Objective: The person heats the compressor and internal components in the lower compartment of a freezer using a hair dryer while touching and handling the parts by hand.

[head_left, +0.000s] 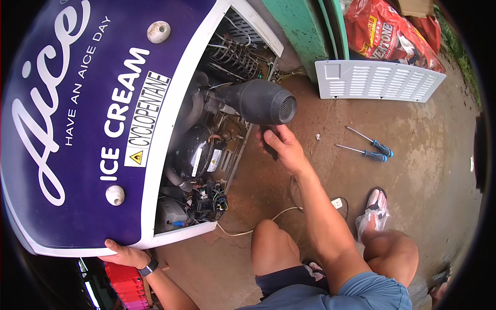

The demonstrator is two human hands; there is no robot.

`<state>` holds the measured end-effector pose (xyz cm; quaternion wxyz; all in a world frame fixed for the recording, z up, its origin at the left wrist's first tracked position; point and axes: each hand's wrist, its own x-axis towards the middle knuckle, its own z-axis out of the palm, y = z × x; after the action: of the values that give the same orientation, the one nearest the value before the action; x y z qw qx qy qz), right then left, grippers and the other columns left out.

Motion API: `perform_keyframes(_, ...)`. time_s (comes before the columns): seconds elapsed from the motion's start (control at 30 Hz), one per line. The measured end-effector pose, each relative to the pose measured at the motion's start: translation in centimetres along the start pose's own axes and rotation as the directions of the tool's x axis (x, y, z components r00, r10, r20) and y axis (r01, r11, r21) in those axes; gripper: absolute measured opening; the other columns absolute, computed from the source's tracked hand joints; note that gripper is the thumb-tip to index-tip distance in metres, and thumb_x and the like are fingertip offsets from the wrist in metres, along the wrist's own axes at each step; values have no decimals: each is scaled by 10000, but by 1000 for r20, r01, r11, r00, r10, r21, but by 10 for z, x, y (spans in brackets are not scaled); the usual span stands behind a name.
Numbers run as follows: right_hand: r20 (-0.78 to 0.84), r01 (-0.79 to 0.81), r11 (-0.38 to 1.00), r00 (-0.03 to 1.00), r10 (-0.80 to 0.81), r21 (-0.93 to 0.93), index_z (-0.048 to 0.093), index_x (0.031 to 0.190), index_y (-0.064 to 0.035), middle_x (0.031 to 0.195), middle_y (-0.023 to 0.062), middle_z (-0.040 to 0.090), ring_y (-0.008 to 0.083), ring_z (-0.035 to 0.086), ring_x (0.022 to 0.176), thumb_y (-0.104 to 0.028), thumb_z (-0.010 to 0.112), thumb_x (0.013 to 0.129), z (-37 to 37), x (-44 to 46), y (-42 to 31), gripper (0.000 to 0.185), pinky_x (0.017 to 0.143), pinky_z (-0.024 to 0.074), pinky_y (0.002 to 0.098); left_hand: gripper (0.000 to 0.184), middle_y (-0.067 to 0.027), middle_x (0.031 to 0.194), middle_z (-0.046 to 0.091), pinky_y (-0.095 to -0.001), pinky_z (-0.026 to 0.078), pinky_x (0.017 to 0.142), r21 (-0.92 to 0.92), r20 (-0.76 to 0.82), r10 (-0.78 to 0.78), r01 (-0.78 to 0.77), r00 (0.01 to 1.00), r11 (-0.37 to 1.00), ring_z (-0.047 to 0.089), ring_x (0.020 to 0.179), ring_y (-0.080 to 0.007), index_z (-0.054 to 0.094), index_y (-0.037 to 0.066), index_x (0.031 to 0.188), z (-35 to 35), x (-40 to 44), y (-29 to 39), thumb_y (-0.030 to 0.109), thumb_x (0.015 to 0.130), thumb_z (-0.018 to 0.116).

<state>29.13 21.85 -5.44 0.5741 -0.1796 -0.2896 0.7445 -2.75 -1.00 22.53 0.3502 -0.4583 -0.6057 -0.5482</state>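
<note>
My right hand (289,151) is wrapped around the handle of a black hair dryer (258,101). The dryer's nozzle points into the open machine compartment of a purple ice cream freezer (93,124), and its round rear grille faces right. Inside the compartment, a black compressor (194,152) sits below the nozzle, near wiring (206,199) and a wire-coil condenser (235,59). My left hand (128,255), with a dark band at the wrist, grips the freezer's white edge; the thumb lies on top and the other fingers are hidden.
Two blue-handled screwdrivers (381,149) lie on the wet concrete floor. A white louvred panel (380,81) leans by a red bag (390,39) and a green post (305,31). A cable with a white socket (337,203) crosses the floor near my feet.
</note>
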Motion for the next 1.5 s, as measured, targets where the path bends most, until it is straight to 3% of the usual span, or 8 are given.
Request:
perform_keyframes(0.67,-14,-41,999,999,41,-4,481,1542,-145,1140,30,656,123,598,971,-355,644,1076,6,-1,-1,536,816,512,304,865,-248,1451,521,-451,523,1080,33,8,11,-11,1000,999,580,1244,-308,347,-69,1492,-1,0,1,512,983,737)
perform_keyframes(0.77,-37,-59,998,998,59,4,495,1516,-135,1134,32,656,124,598,965,-349,640,1078,2,-6,0,509,806,514,304,880,-242,1404,536,-441,517,1057,64,-18,25,-24,1000,998,584,1229,-308,378,-85,1466,5,-1,7,589,991,687)
perform_keyframes(1.07,-45,-68,997,997,70,34,525,1435,-99,1112,35,654,118,605,939,-339,613,1093,-2,-12,-8,427,794,520,298,890,-240,1426,523,-441,516,1070,9,21,40,-40,999,999,576,1242,-306,340,-74,1495,5,-1,8,565,992,700)
perform_keyframes(1.1,-34,-63,996,997,66,62,528,1424,-99,1112,33,654,118,605,939,-340,609,1095,1,-12,-11,415,794,522,298,852,-236,1437,527,-443,513,1078,-29,6,24,-23,1000,999,580,1242,-301,364,-71,1489,4,-1,5,513,987,729)
perform_keyframes(1.13,-35,-63,996,997,65,63,528,1424,-99,1112,33,654,118,605,939,-340,609,1095,4,-12,-14,415,794,522,298,816,-233,1449,532,-445,510,1086,-68,-8,7,-8,1000,998,584,1242,-295,388,-67,1483,4,-1,3,461,983,759)
perform_keyframes(1.33,27,-52,997,998,50,64,508,1460,-106,1118,30,650,120,605,952,-340,604,1097,10,-11,-13,442,797,527,299,816,-227,1444,537,-440,517,1079,-67,-8,6,-7,1000,998,586,1235,-292,383,-64,1483,2,0,0,452,980,766)
perform_keyframes(1.5,-54,-96,995,994,97,17,496,1483,-120,1105,33,647,118,607,951,-357,604,1094,4,-18,-2,468,788,527,298,820,-234,1440,538,-438,519,1076,-64,-2,25,-25,1000,998,587,1232,-293,379,-66,1486,2,1,-2,454,982,763)
